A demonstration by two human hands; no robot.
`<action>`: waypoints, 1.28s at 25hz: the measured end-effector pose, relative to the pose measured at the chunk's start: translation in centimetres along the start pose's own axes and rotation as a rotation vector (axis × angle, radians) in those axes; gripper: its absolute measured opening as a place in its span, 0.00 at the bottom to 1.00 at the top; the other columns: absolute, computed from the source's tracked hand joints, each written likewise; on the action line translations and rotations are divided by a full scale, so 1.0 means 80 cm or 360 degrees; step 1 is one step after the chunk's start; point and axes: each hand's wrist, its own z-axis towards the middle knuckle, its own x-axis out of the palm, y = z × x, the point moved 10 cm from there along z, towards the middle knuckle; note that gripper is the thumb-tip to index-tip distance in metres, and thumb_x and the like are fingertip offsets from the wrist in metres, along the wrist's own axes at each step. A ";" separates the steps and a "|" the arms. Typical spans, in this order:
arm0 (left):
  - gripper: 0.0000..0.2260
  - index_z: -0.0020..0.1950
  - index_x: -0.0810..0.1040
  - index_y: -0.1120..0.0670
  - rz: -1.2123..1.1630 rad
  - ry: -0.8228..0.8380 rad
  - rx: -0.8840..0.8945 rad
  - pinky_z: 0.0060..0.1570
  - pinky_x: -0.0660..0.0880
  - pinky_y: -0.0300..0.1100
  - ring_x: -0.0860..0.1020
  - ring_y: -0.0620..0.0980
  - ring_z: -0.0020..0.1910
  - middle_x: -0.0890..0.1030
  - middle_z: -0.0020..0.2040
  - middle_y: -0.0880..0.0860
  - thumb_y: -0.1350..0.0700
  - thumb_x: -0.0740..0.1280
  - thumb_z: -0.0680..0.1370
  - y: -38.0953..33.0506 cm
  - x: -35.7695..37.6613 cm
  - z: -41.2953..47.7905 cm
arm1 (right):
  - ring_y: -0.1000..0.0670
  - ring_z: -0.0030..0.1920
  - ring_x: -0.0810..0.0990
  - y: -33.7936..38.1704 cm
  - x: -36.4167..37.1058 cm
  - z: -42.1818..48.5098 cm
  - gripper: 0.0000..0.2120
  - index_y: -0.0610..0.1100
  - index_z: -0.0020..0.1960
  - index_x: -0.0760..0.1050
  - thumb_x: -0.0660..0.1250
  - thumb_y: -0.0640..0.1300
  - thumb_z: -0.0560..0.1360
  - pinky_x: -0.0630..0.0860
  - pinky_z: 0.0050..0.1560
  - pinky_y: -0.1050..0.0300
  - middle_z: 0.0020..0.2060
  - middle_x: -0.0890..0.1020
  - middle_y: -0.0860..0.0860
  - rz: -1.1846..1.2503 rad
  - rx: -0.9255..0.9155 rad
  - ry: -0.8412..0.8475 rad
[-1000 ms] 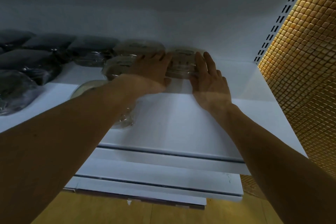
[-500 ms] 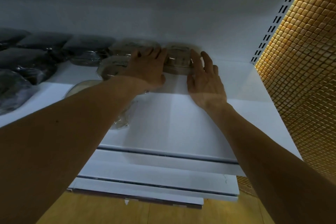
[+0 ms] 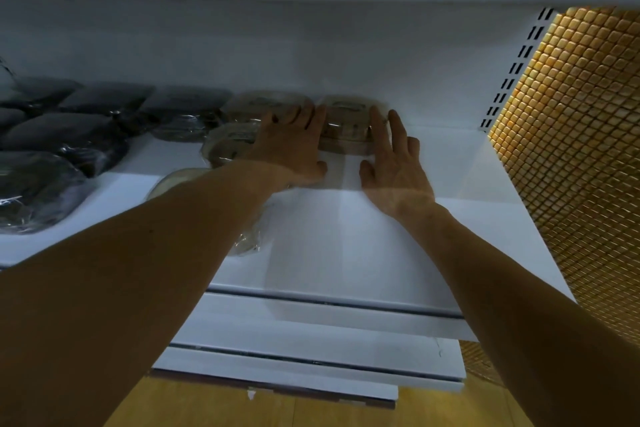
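Barely anything's moved this last second: our left hand [image 3: 294, 144] and right hand [image 3: 396, 165] stay flat, fingers straight, pressed against either side of the clear container [image 3: 346, 121], not gripping it. It's sitting at the back of the white shelf [image 3: 346, 236] by the wall [image 3: 346, 59], so we reckon it's placed.

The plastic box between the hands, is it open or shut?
Shut: the lid sits flat on the plastic box, with straight fingers at each side.

No text on the clear packs [image 3: 347, 121] is legible.
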 end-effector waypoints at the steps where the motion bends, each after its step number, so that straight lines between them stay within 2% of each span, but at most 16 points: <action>1: 0.42 0.81 0.41 0.53 -0.0045 0.0027 0.0001 0.73 0.51 0.60 0.49 0.53 0.80 0.49 0.82 0.54 0.42 0.63 0.77 0.000 -0.002 -0.002 | 0.40 0.72 0.56 0.001 0.000 -0.003 0.39 0.53 0.80 0.38 0.60 0.45 0.78 0.68 0.68 0.44 0.79 0.45 0.48 0.0016 0.0013 0.0038; 4: 0.42 0.81 0.40 0.54 -0.0121 -0.0005 -0.0015 0.74 0.48 0.63 0.48 0.52 0.80 0.49 0.82 0.54 0.42 0.63 0.78 -0.003 -0.008 -0.017 | 0.37 0.73 0.54 0.003 0.001 -0.021 0.40 0.49 0.80 0.38 0.62 0.47 0.79 0.66 0.70 0.42 0.79 0.44 0.45 0.0051 0.0021 0.0115; 6: 0.40 0.81 0.41 0.53 -0.0108 -0.0029 -0.0042 0.74 0.46 0.63 0.47 0.51 0.80 0.48 0.82 0.53 0.41 0.62 0.79 -0.004 -0.012 -0.036 | 0.37 0.75 0.53 0.003 -0.003 -0.034 0.40 0.44 0.80 0.40 0.62 0.49 0.79 0.61 0.74 0.43 0.79 0.46 0.42 -0.0012 -0.0012 0.0157; 8: 0.39 0.81 0.42 0.52 -0.0101 -0.0043 -0.0022 0.76 0.45 0.62 0.47 0.51 0.80 0.47 0.82 0.51 0.40 0.60 0.80 -0.005 -0.019 -0.057 | 0.40 0.77 0.51 0.005 -0.007 -0.047 0.40 0.40 0.80 0.40 0.61 0.51 0.80 0.55 0.77 0.46 0.79 0.48 0.42 -0.0134 -0.0063 0.0200; 11: 0.38 0.81 0.42 0.53 -0.0059 -0.0088 0.0043 0.76 0.42 0.62 0.46 0.50 0.80 0.46 0.82 0.51 0.40 0.58 0.80 -0.010 -0.041 -0.097 | 0.45 0.79 0.47 0.009 -0.020 -0.067 0.39 0.42 0.80 0.38 0.57 0.56 0.81 0.49 0.77 0.53 0.80 0.45 0.46 -0.0230 -0.0061 0.0311; 14: 0.37 0.81 0.41 0.54 -0.0106 -0.0041 0.0084 0.75 0.42 0.59 0.45 0.49 0.80 0.43 0.82 0.50 0.40 0.57 0.82 -0.014 -0.063 -0.138 | 0.47 0.79 0.47 0.030 -0.053 -0.091 0.37 0.44 0.80 0.39 0.56 0.57 0.82 0.49 0.76 0.55 0.80 0.46 0.47 -0.0297 -0.0110 0.0321; 17: 0.37 0.81 0.41 0.52 -0.0272 0.0021 0.0103 0.75 0.51 0.58 0.51 0.51 0.79 0.49 0.82 0.50 0.41 0.58 0.82 -0.018 -0.089 -0.174 | 0.48 0.79 0.49 0.063 -0.094 -0.115 0.36 0.44 0.80 0.42 0.56 0.57 0.81 0.49 0.75 0.56 0.80 0.49 0.48 -0.0309 -0.0180 0.0246; 18: 0.36 0.82 0.41 0.52 -0.0309 0.0029 0.0103 0.75 0.52 0.58 0.53 0.52 0.79 0.52 0.81 0.50 0.41 0.58 0.82 -0.019 -0.096 -0.184 | 0.49 0.79 0.49 0.074 -0.105 -0.122 0.36 0.44 0.81 0.43 0.56 0.57 0.82 0.48 0.75 0.57 0.80 0.49 0.48 -0.0307 -0.0201 0.0232; 20: 0.36 0.82 0.42 0.52 -0.0343 0.0001 0.0132 0.76 0.50 0.57 0.51 0.52 0.79 0.50 0.82 0.50 0.40 0.58 0.82 -0.023 -0.111 -0.201 | 0.50 0.79 0.47 0.094 -0.123 -0.137 0.36 0.44 0.81 0.43 0.55 0.58 0.82 0.46 0.73 0.59 0.80 0.48 0.49 -0.0328 -0.0229 0.0233; 22: 0.36 0.82 0.43 0.52 -0.0359 -0.0071 0.0184 0.77 0.47 0.55 0.48 0.50 0.80 0.47 0.82 0.50 0.40 0.58 0.82 -0.028 -0.126 -0.218 | 0.50 0.79 0.48 0.114 -0.141 -0.153 0.35 0.43 0.81 0.45 0.54 0.58 0.82 0.47 0.74 0.59 0.80 0.50 0.48 -0.0349 -0.0263 0.0230; 25: 0.35 0.81 0.46 0.53 -0.0373 -0.0178 0.0275 0.78 0.44 0.51 0.49 0.50 0.79 0.51 0.81 0.51 0.41 0.58 0.82 -0.035 -0.152 -0.248 | 0.49 0.79 0.51 0.147 -0.167 -0.179 0.34 0.44 0.80 0.48 0.55 0.58 0.82 0.52 0.76 0.55 0.79 0.53 0.47 -0.0319 -0.0321 0.0257; 27: 0.34 0.81 0.47 0.54 -0.0401 -0.0255 0.0366 0.78 0.43 0.48 0.49 0.50 0.80 0.52 0.81 0.52 0.42 0.58 0.82 -0.039 -0.173 -0.274 | 0.50 0.79 0.50 0.173 -0.187 -0.199 0.34 0.45 0.80 0.47 0.54 0.58 0.82 0.50 0.76 0.57 0.79 0.53 0.48 -0.0332 -0.0390 0.0289; 30: 0.32 0.81 0.50 0.54 -0.0363 -0.0429 0.0503 0.78 0.46 0.46 0.50 0.49 0.80 0.54 0.81 0.52 0.44 0.58 0.82 -0.035 -0.206 -0.307 | 0.52 0.78 0.50 0.209 -0.223 -0.220 0.33 0.46 0.80 0.46 0.54 0.58 0.82 0.49 0.74 0.60 0.80 0.52 0.51 -0.0328 -0.0460 0.0262; 32: 0.32 0.81 0.55 0.56 -0.0307 -0.0532 0.0535 0.78 0.51 0.48 0.54 0.51 0.79 0.58 0.80 0.53 0.44 0.59 0.81 -0.025 -0.228 -0.323 | 0.53 0.78 0.50 0.229 -0.244 -0.227 0.33 0.46 0.81 0.47 0.54 0.58 0.82 0.50 0.75 0.59 0.80 0.52 0.51 -0.0336 -0.0477 0.0232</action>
